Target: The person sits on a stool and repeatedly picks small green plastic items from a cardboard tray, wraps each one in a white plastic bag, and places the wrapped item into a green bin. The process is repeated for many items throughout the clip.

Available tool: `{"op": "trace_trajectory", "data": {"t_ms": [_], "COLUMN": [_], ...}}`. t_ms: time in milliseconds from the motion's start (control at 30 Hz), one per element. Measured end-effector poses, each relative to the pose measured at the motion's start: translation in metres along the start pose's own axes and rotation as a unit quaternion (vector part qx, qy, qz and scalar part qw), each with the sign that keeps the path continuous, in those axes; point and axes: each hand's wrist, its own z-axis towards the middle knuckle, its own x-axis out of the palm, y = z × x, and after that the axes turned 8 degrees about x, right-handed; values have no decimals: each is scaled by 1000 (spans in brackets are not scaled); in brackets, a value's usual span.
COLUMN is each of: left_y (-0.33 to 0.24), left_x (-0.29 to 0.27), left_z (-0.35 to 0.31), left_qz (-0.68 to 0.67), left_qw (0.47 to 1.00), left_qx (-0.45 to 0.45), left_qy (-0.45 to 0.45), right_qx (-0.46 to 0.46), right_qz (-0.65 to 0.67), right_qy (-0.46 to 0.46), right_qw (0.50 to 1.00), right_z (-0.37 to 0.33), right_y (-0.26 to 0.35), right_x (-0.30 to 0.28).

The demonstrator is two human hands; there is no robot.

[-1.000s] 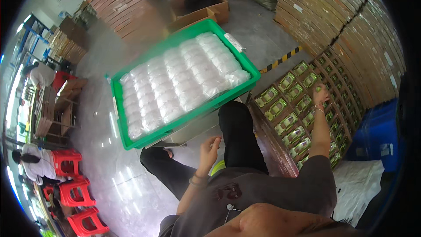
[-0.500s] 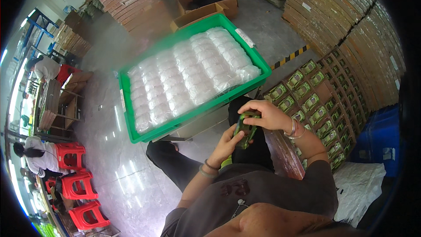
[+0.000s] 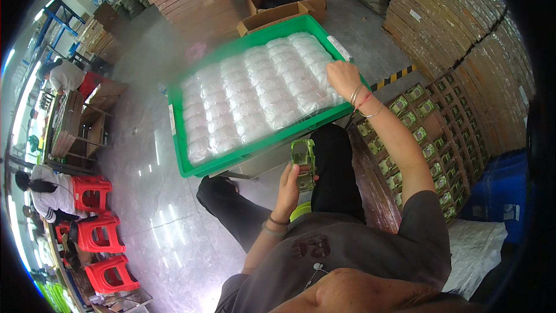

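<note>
A green toy car body shell (image 3: 303, 155) with open window gaps stands upright in my left hand (image 3: 287, 191), pinched at its lower end above my lap. My right hand (image 3: 343, 79) reaches out over the right end of a green plastic crate (image 3: 262, 149). Its fingers are curled down by the outermost row of clear, plastic-wrapped pieces (image 3: 255, 90); what they grip, if anything, is hidden beneath the hand. Those pieces fill the crate in several rows.
At my right, a cardboard tray (image 3: 427, 117) holds several green car shells, beside stacked boards (image 3: 457, 11). A blue bin (image 3: 501, 179) and white sack (image 3: 478, 249) stand nearer. An opened carton (image 3: 315, 6) lies beyond the crate. Red stools (image 3: 101, 235) and seated people are far left.
My right hand has left the car shell and stretched forward to the crate's right end. The left hand keeps the shell, now turned more upright and shifted slightly left. The view has shifted a little.
</note>
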Motion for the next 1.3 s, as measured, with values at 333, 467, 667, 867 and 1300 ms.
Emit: {"op": "trace_trajectory", "data": {"t_ms": [333,467,667,867,1300], "left_y": [-4,-13,-4,-9,-17], "left_x": [9,14,9,12,20], "left_z": [7,2,-2,-4,-6], "left_qz": [-63,-51,-83,-75,5], "left_qw": [996,998,995,995,999], "left_qx": [-24,-24,-24,-14,15], "left_qy": [-52,-42,-54,-57,-45], "right_qx": [71,-77,-160,-187,-97], "right_qz": [494,403,297,360,284], "right_qy": [-147,-120,-164,-40,-98], "right_qw": [854,904,927,913,949], "right_z": [-93,-135,-141,-137,-153], "right_y": [36,77,87,83,104], "right_x": [-110,-93,-74,-57,-47]}}
